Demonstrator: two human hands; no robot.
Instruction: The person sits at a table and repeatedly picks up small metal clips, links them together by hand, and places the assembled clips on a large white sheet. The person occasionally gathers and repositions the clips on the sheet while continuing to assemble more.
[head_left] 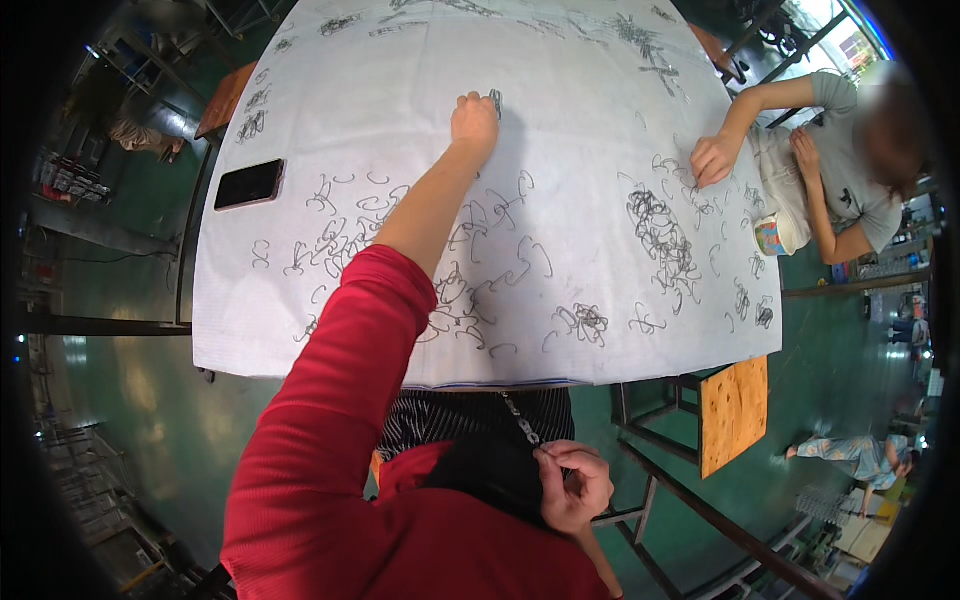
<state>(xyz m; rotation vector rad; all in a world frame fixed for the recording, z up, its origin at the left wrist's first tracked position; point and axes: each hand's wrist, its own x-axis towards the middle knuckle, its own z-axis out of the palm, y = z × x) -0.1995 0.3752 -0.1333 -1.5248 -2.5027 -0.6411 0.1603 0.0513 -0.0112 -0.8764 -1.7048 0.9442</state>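
Pinching a metal chain (521, 424) with our right hand (576, 487) at five o'clock, we cannot tell whether our left hand (474, 120) at twelve grips the metal bundle (496, 101) there.

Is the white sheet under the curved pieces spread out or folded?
Spread out: the white sheet lies broad and nearly flat, slightly creased, with dark curved pieces scattered across it.

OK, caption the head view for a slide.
Left hand at a grey object on the white sheet; right hand pinches a metal chain.
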